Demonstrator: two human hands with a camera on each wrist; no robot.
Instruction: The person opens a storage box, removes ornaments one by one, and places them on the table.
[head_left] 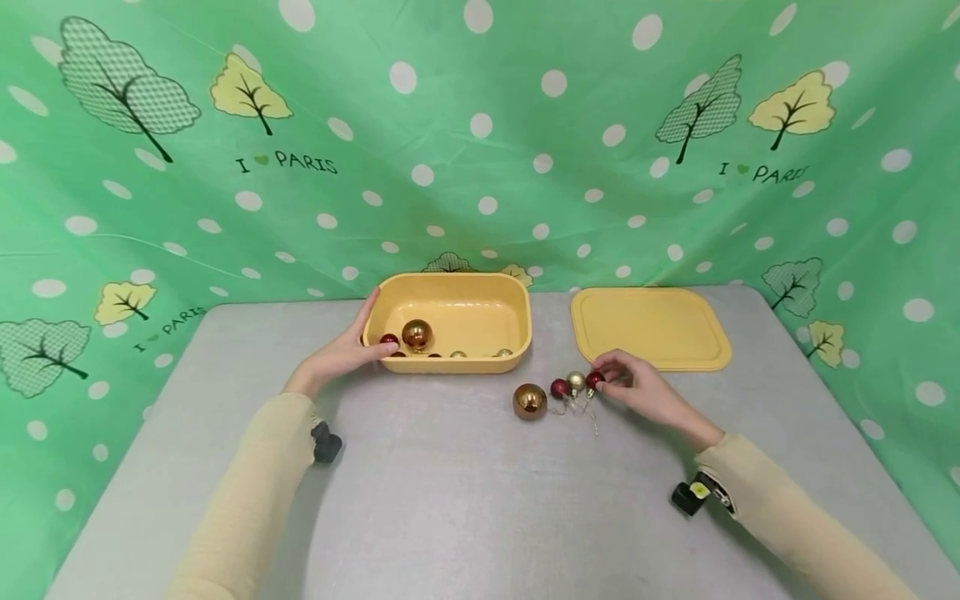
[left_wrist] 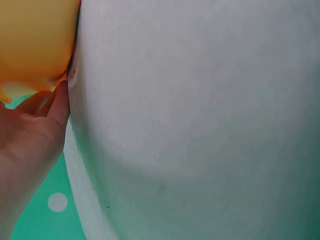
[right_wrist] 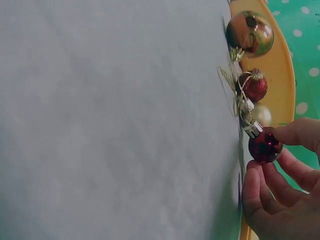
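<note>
My left hand grips the left end of the yellow container, thumb over the front rim. Inside lie a large copper ball, a red ball and several small balls partly hidden by the front wall. With thumb and fingers my right hand pinches a small dark red ball, its silver cap plain in the right wrist view. Just left of it sit a pale gold ball, another red ball and a large copper ball, with thin gold strings among them.
A yellow lid lies flat on the grey table at the back right, behind my right hand. Green dotted cloth hangs behind the table and at both sides.
</note>
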